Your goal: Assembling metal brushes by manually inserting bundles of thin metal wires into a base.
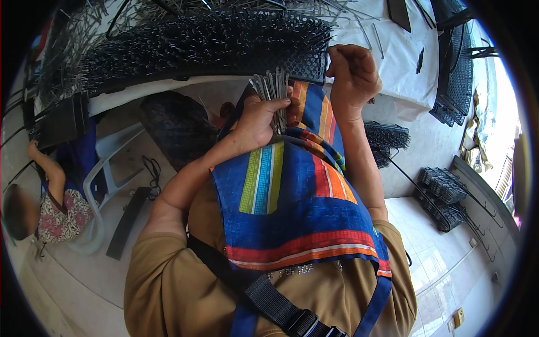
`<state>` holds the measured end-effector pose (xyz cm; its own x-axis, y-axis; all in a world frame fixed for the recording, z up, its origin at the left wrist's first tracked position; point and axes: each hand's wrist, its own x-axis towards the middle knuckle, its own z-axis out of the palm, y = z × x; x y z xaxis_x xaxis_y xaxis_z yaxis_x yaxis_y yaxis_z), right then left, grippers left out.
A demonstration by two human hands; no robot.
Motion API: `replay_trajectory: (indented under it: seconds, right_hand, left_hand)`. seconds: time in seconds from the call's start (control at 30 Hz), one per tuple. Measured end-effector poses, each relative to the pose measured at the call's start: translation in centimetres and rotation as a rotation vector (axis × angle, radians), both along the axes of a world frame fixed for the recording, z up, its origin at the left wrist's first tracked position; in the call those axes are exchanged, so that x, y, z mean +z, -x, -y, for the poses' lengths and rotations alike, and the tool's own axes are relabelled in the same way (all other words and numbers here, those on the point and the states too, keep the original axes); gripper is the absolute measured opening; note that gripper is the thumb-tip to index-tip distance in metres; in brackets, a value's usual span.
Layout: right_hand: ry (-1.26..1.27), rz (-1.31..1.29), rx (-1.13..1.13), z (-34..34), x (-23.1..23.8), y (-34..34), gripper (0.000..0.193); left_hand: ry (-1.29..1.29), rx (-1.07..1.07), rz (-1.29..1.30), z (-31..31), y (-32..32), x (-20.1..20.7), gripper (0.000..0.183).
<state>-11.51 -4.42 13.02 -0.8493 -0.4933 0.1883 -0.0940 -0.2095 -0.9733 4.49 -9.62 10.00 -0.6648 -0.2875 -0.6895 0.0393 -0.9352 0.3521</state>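
My left hand (255, 124) is closed round a bundle of thin metal rods (273, 90) with looped ends, held upright above my lap. In front of it lies a long black perforated rack (306, 66), packed with many dark upright pins (208, 42). My right hand (355, 76) is raised at the rack's right end, its fingers curled together near the corner. Whatever the right fingers pinch, if anything, is too small to make out. A blue apron with coloured stripes (292, 191) covers my chest and lap.
Loose metal rods (373, 36) lie scattered on the white-covered table (412, 78). More black racks (457, 73) stand at the right, and stacked wire racks (443, 191) with hooks sit on the floor. At the left, another person (62, 208) sits by a pale plastic chair (106, 163).
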Motion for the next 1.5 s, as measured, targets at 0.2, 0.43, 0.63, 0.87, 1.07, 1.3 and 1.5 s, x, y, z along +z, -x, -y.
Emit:
replay_trajectory:
  seconds: [0.2,0.43,0.63,0.87,1.07,1.3,1.5]
  right_hand:
    - [-0.387,-0.722,-0.013,0.9,-0.4,0.0,0.010]
    - [-0.682,-1.131,0.096,1.4,-0.2,-0.2,0.015]
    - [-0.516,-0.987,0.025,0.1,0.1,-0.7,0.020]
    - [-0.228,0.593,0.512,-1.8,-1.1,-0.7,0.010]
    - [-0.064,0.366,0.067,-1.9,-1.1,-0.4,0.013]
    - [-0.012,-0.097,-0.049,0.5,-0.2,0.6,0.014]
    - [-0.230,-0.393,-0.043,0.4,-0.9,1.5,0.014]
  left_hand:
    - [-0.118,-0.002,0.004,0.4,0.0,0.5,0.014]
    - [-0.011,-0.059,-0.029,0.6,-0.6,-0.3,0.017]
    - [-0.094,-0.018,0.015,0.7,-0.2,0.3,0.017]
    - [-0.195,-0.114,-0.204,0.7,-0.1,0.0,0.019]
    - [-0.054,-0.037,-0.030,0.3,-0.1,-0.1,0.018]
    - [0.005,-0.102,0.005,0.3,-0.2,0.0,0.020]
    - [-0.021,-0.087,-0.025,0.5,-0.2,-0.4,0.020]
